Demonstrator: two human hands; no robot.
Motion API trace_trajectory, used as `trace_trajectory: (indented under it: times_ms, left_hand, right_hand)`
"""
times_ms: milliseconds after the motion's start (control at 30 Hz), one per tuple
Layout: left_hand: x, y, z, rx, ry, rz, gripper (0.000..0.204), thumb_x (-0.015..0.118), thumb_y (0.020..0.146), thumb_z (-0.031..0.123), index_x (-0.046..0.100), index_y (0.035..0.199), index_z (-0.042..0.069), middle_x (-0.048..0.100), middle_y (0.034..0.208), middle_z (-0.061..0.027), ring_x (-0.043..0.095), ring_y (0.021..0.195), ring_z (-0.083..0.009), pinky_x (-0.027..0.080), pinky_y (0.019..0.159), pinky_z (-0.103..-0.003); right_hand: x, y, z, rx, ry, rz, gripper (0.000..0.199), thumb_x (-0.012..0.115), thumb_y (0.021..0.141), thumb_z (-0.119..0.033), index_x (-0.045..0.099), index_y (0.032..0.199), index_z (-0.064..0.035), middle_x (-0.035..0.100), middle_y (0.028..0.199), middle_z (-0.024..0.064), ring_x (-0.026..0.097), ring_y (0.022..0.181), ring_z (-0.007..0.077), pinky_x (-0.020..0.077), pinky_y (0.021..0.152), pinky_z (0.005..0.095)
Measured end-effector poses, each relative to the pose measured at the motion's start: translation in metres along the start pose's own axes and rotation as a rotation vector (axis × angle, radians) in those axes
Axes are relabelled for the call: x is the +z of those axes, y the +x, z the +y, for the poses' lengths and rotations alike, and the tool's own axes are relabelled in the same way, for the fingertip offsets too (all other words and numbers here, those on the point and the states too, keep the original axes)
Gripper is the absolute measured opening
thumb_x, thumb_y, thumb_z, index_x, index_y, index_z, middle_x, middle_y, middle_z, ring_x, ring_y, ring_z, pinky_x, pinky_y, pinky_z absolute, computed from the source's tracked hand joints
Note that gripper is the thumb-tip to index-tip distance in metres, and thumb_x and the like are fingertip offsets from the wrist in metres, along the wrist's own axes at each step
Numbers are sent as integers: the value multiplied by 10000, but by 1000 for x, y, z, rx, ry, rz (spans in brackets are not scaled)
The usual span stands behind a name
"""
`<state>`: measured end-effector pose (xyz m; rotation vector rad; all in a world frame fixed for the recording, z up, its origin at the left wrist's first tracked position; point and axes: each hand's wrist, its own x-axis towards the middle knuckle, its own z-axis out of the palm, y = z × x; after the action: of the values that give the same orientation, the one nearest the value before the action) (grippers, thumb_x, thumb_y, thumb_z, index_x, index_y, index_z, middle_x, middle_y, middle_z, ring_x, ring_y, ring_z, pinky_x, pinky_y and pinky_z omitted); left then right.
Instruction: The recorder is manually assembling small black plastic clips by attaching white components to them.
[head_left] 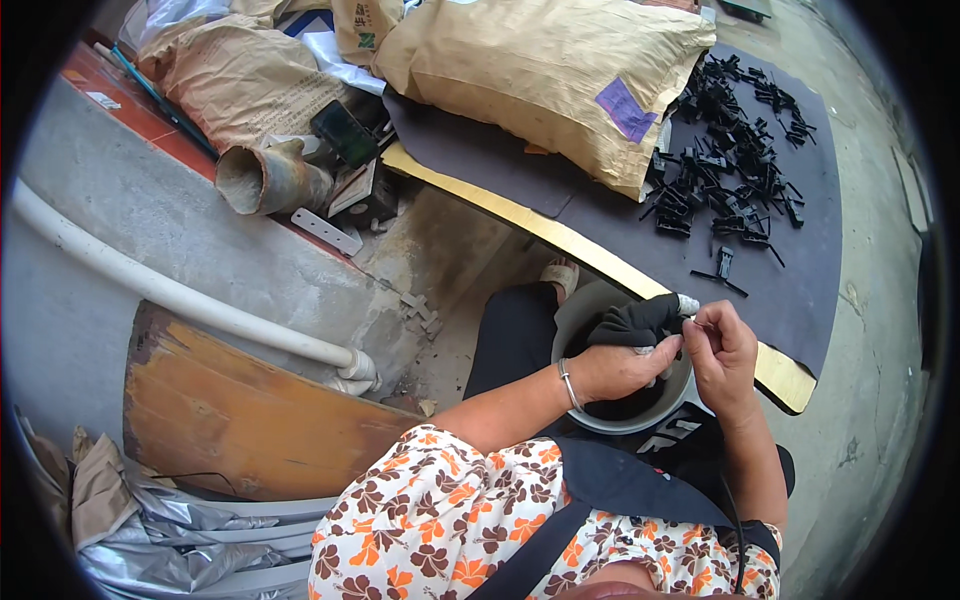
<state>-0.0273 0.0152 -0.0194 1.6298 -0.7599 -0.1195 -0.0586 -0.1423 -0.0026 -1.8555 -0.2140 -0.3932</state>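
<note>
Head view, seated person, lower centre of the frame.

Item: grey round bucket [600, 420], resting on the person's lap, right of centre. Inside, dark contents and a black glove or cloth [635, 325] draped over the far rim.

Item: left hand [625, 368], silver bangle at the wrist, lying across the bucket's mouth, fingers curled together beside the black cloth. Whether the grip is clamped on something small cannot be told from this angle.

Item: right hand [722, 352], just right of the bucket's rim, thumb and fingertips pinched together at the upper left of the hand, close to the left hand's fingers. What it pinches is too small to make out.

Item: scattered heap of small black plastic clips [735, 160], upper right, lying on a dark mat [810, 260]. One clip lies apart from the heap, nearer the bucket.

Item: yellow-edged board [560, 235] under the mat, running diagonally from upper centre to lower right.

Item: large tan paper sack [540, 70] with a purple patch, top centre, lying on the mat's left part.

Item: second crumpled tan sack [240, 75], upper left.

Item: rusty pipe elbow [265, 180], upper left, beside the sack.

Item: white pipe [170, 295], running along the concrete ledge at left.

Item: curved wooden panel [250, 410], lower left, leaning by the ledge.
</note>
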Motion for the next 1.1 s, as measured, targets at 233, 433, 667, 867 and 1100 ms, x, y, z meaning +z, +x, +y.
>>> trace_trajectory:
  times_ms: [233,433,667,867,1100]
  left_hand:
    - [-11,-5,8,-331,-42,73,317,551,845,98,522,1138,-19,623,942,-84,573,832,-129,461,788,-272]
    - [-3,-1,2,-224,50,97,286,564,834,88,550,1102,-11,624,906,-49,546,777,-92,455,717,-246]
    - [-8,1,5,-90,140,-16,329,585,815,71,536,1128,-17,638,925,-76,580,792,-113,468,762,-254]
    - [-6,-3,14,-367,-49,77,350,592,823,76,538,1156,-20,638,937,-89,585,811,-151,472,759,-283]
    - [-5,-6,-3,28,295,63,313,571,830,66,537,1127,-27,629,967,-116,589,839,-177,466,752,-288]
  right_hand:
    - [-1,7,8,81,49,-241,234,498,928,-182,508,787,4,469,619,53,410,581,130,377,547,272]
    - [1,3,6,5,-1,-152,179,513,903,-144,522,801,3,476,609,90,430,541,180,388,531,298]
    - [-1,4,5,144,-8,-215,129,573,851,-110,557,809,12,532,637,118,487,552,202,411,538,306]
    - [-5,6,5,36,-14,-259,170,551,868,-137,558,795,17,525,629,151,477,537,249,417,543,323]
    - [-11,10,0,171,-51,-429,228,523,884,-163,547,762,28,514,601,184,464,519,274,420,547,350]
